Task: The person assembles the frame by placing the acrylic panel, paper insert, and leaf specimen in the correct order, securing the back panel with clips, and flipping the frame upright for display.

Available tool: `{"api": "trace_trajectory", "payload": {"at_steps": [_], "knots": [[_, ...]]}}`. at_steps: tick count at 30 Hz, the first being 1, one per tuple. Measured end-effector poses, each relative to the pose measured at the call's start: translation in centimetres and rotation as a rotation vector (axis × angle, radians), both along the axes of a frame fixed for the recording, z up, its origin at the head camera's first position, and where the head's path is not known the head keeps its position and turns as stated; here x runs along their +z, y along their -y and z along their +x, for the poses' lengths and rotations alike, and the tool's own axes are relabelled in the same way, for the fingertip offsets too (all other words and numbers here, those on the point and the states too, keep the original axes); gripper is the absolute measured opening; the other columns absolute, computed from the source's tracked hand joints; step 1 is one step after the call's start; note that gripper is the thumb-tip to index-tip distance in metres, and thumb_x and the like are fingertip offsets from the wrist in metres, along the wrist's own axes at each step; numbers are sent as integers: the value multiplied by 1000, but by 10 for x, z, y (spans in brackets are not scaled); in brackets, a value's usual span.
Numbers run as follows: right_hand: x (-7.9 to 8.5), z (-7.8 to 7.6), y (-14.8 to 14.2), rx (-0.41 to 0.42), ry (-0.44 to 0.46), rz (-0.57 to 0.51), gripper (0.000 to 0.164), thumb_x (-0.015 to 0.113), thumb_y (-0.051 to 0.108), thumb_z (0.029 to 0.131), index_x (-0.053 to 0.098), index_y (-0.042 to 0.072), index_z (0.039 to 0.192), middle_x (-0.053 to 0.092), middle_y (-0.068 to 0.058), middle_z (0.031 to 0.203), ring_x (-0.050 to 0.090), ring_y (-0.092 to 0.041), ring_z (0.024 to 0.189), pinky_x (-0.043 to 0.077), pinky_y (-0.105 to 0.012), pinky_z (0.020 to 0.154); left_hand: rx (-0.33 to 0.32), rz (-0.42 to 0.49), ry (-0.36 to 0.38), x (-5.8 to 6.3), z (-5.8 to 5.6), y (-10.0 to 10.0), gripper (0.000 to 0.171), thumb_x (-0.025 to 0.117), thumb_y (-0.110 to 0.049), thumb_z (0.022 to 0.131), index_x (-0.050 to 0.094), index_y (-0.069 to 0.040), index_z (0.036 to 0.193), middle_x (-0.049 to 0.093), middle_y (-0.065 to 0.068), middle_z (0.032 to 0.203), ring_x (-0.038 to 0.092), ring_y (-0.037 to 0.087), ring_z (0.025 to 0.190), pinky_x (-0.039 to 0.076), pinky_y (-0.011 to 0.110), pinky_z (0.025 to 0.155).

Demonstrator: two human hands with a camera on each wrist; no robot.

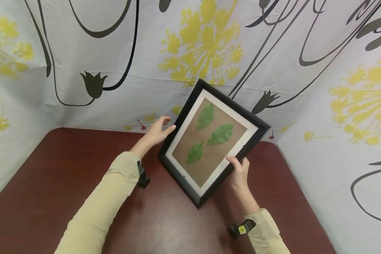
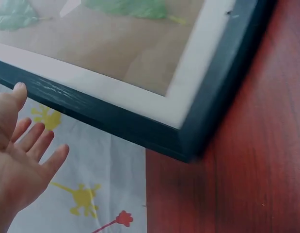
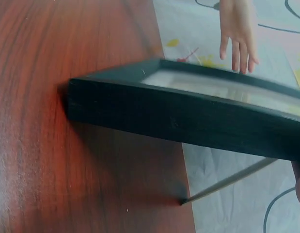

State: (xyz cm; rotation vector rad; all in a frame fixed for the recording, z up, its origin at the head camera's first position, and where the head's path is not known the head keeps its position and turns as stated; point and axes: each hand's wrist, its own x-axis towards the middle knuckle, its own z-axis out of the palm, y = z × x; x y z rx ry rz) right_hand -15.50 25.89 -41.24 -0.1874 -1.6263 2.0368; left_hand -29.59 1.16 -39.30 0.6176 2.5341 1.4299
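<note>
A black picture frame (image 1: 212,157) with a white mat and several green leaves (image 1: 220,134) on brown backing is tilted, its lowest corner close over the table. My right hand (image 1: 240,174) grips its lower right edge, thumb on the front border; those fingers are mostly hidden behind it. At the left edge, my left hand (image 1: 155,134) has its thumb tip right at the border. In the left wrist view the left fingers (image 2: 40,143) are spread and loosely extended beside the frame. A thin strip (image 3: 232,180) slants below the frame in the right wrist view.
The dark red wooden table (image 1: 66,176) reaches back to a white cloth wall (image 1: 120,113) printed with yellow and grey flowers. Similar cloth rises on both sides. A dark wrist camera (image 1: 143,176) is strapped to the left wrist, another (image 1: 241,229) to the right.
</note>
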Motion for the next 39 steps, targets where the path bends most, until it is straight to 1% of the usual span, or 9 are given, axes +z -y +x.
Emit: {"api": "trace_trajectory", "payload": {"at_steps": [6,9,12,17,20,24,29,34,39], "knots": [[0,-7,-5,62,7,-77,25,42,-8,73,58,10,71,60,3,62,58,-8,52,49,-22,48,-89,-86,103,3,-2,5,60,37,-32,98,15,1,144,23,22,148,25,34,136,27,46,109],[1,-12,-6,91,25,-81,26,40,-7,71,59,11,71,61,3,61,59,-8,52,49,-21,49,-90,-99,145,-1,0,12,64,38,-34,98,14,1,145,20,22,149,23,35,137,26,47,109],[1,-20,-6,163,48,-84,29,38,-6,72,60,12,69,62,3,61,60,-7,52,49,-20,50,-78,-58,166,-7,6,28,66,43,-35,96,15,1,145,19,22,150,24,36,137,26,47,109],[1,-31,-5,312,73,-94,34,34,-5,75,63,12,71,66,3,63,62,-8,55,51,-21,52,-43,-7,147,-18,21,53,68,49,-37,93,21,0,143,26,24,146,29,38,134,29,48,107],[1,-37,-4,366,80,-98,35,33,-4,75,64,13,71,66,3,64,62,-8,55,51,-21,53,-5,24,130,-19,29,61,68,53,-37,91,26,-2,142,31,23,144,33,37,132,32,49,106],[1,-49,-4,401,96,-84,33,34,-2,75,62,14,68,65,4,61,61,-8,53,50,-22,51,53,48,103,-17,40,68,67,56,-38,89,30,-4,140,36,21,142,37,37,130,34,49,104],[3,-65,-3,418,178,-79,24,36,1,77,55,16,79,62,6,64,59,-7,55,49,-21,54,115,91,67,-18,52,73,63,58,-37,88,35,-5,137,44,20,136,40,36,128,37,48,102],[9,-74,0,468,282,-105,20,35,4,77,40,16,93,57,7,68,56,-7,58,48,-20,58,146,144,59,-22,62,77,62,60,-36,87,37,-5,135,48,18,132,43,33,127,39,47,100],[11,-82,2,521,297,-114,17,35,5,77,40,14,90,58,7,65,56,-7,57,48,-20,58,167,186,15,-26,67,78,58,61,-33,87,40,-5,133,51,19,128,47,32,123,41,46,98]]}}
